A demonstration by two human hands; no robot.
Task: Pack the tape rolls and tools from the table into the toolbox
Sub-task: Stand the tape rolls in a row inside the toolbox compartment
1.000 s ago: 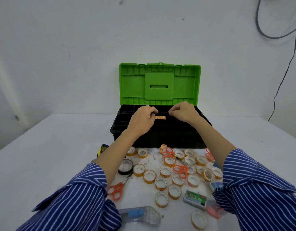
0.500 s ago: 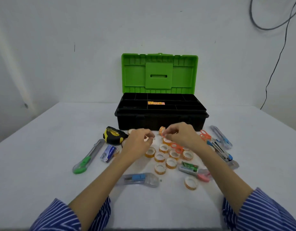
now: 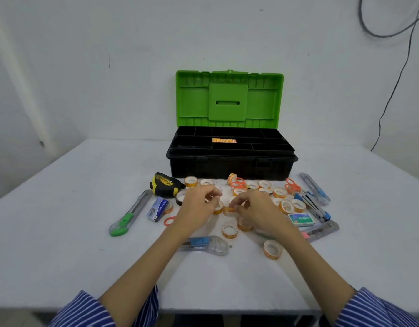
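Both hands have come back from the toolbox (image 3: 232, 161) to the table w/ the loose rolls. Left hand (image 3: 199, 206) has fingers curled, pinching a roll (image 3: 218, 207); right hand (image 3: 255, 208) pinches another roll (image 3: 228, 210) just beside it. Approx. one short row of rolls sits in the tray's centre compartment; most rolls and tools lie on the table in front of the box. Rolls: likely light, stiff rings, smooth sides; take by rim or through the core, several per grab.
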